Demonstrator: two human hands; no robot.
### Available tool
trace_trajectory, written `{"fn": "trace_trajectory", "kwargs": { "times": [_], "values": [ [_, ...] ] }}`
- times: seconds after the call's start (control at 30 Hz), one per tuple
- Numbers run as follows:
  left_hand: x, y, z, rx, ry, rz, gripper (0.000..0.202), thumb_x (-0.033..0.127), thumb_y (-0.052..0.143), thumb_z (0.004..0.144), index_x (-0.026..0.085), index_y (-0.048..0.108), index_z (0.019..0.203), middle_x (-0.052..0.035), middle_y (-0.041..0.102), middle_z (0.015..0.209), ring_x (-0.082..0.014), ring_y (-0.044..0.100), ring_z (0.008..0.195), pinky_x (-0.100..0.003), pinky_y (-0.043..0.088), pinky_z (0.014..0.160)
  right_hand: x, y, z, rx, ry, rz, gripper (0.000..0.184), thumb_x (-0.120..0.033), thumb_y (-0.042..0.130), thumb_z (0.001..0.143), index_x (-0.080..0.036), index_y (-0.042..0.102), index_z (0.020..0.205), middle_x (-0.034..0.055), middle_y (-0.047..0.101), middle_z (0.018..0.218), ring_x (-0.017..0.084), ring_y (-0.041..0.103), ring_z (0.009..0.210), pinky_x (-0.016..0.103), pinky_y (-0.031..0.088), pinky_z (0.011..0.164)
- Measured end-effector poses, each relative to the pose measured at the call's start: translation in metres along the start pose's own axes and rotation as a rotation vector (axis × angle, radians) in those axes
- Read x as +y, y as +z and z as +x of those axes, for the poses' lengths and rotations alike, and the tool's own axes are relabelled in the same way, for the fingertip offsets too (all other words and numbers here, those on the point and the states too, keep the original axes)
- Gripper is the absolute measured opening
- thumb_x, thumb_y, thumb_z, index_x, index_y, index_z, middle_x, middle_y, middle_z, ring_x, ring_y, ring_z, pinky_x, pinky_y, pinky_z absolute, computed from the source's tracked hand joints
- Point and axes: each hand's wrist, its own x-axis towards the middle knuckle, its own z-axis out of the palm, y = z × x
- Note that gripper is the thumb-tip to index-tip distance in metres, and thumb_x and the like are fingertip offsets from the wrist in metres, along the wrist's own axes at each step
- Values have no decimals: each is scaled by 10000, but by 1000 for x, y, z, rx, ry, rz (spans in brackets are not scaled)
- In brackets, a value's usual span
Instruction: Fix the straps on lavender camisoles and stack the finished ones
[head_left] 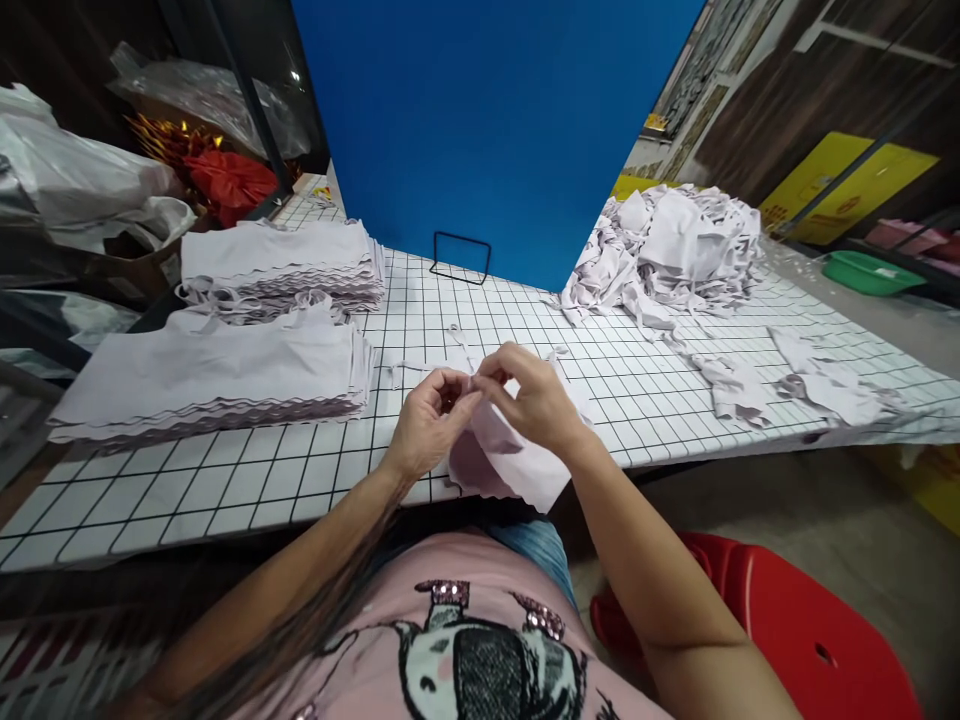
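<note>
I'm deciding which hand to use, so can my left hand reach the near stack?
Probably yes: the near stack lies left of your left hand with flat tablecloth between them, though that hand may need to release the cloth piece first.

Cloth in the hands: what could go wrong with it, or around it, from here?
The cloth appears to reach past the table's near edge, so it might slide off if the left hand and right hand both let go. A loose piece at right lies close to the edge and could be brushed off.
</note>
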Motion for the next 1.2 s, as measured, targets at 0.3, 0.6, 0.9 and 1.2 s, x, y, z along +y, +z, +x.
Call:
{"fn": "trace_trajectory", "kwargs": {
  "times": [0.3,0.6,0.9,1.2],
  "values": [
    [8,-6,19,-83,29,563,86,235,576,813,168,622,783,18,582,684,-124,502,622,-242,389,582,-15,-91,46,281,-32,-66,192,-364,511,981,-187,572,937,-5,578,864,85,565,786,247,458,652],
    [40,-60,34,-288,-80,197,301,364,703,798,172,660,1025,-61,687,987,-159,624,790,-294,517,719,1,-176,49,524,-126,-165,199,-391,654,857,-213,672,943,-12,668,871,105,629,826,281,466,697],
    [10,-24,32,-536,-157,-24,682,440,716,810,234,463,1410,-144,543,1367,-265,552,1171,-420,460,953,-32,-162,55,501,-77,-121,165,-379,704,861,-249,727,960,11,706,918,151,664,845,327,563,736],
    [-21,51,37,-626,-465,-302,808,619,656,805,154,436,1429,-216,482,1427,-311,545,1217,-418,454,966,-74,-167,55,420,-21,-143,144,-403,620,898,-340,734,957,25,708,1006,267,690,982,426,599,803]
  ]
}}
